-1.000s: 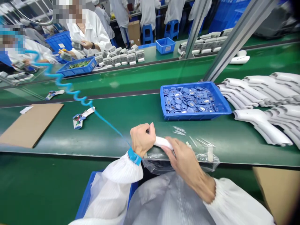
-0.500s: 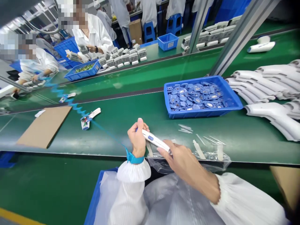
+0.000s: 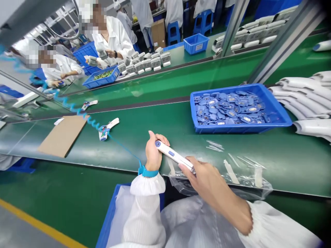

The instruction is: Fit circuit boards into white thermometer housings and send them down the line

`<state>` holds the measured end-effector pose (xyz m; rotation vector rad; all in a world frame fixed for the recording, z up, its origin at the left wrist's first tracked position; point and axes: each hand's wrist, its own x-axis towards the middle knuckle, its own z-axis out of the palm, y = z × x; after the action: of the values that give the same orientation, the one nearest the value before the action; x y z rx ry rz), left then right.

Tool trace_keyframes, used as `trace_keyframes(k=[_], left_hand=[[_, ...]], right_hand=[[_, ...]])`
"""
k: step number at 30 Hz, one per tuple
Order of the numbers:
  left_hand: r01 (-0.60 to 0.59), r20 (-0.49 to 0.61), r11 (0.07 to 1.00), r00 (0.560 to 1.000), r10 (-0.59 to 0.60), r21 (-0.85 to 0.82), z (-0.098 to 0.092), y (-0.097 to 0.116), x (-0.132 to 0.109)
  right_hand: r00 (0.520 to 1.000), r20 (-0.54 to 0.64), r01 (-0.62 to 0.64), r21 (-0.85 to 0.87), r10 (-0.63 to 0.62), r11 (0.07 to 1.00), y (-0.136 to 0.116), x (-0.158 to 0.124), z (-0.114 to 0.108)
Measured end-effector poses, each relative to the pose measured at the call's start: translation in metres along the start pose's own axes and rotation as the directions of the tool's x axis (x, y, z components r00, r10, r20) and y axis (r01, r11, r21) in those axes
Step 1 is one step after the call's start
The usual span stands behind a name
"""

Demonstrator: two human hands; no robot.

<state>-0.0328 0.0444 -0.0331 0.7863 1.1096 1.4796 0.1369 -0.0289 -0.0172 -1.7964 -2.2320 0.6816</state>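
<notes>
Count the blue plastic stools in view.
2: one blue plastic stool stands beyond the far bench beside a tan cardboard box, the other further right. More may be hidden behind the workers; a blue shape at lower left is unclear.

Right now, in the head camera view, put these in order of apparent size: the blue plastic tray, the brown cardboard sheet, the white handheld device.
Blue plastic tray, largest.
Brown cardboard sheet, next.
White handheld device, smallest in the picture, though it sits nearest the camera, so its true size against the sheet is unsure.
</notes>
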Motion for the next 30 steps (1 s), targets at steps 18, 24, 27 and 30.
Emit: trace_keyframes(k=[18, 24, 27, 30], left_hand=[[-0.141, -0.515, 0.976, 0.831, 0.208, 0.167, 0.031, -0.023, 0.000], [-0.009, -0.480, 0.831, 0.813, 0.330, 0.556, 0.042, -0.026, 0.015], [-0.068, -0.382, 0.879, 0.883, 0.273, 0.472, 0.039, -0.023, 0.014], [-0.133, 0.009, 0.879, 0.989, 0.144, 0.457, 0.012, -0.001, 0.006]], right_hand=[[0.997, -0.013, 0.068, -0.362, -0.078, 0.930, -0.019, 0.009, -0.011], [1.000, -0.011, -0.012, -0.314, 0.009, 0.949, -0.028, 0.018, -0.010], [1.000, 0.013, 0.015, -0.268, -0.012, 0.963, -0.024, 0.021, -0.009], [0.999, 0.037, -0.003, -0.171, 0.009, 0.985, -0.012, 0.022, -0.007]])
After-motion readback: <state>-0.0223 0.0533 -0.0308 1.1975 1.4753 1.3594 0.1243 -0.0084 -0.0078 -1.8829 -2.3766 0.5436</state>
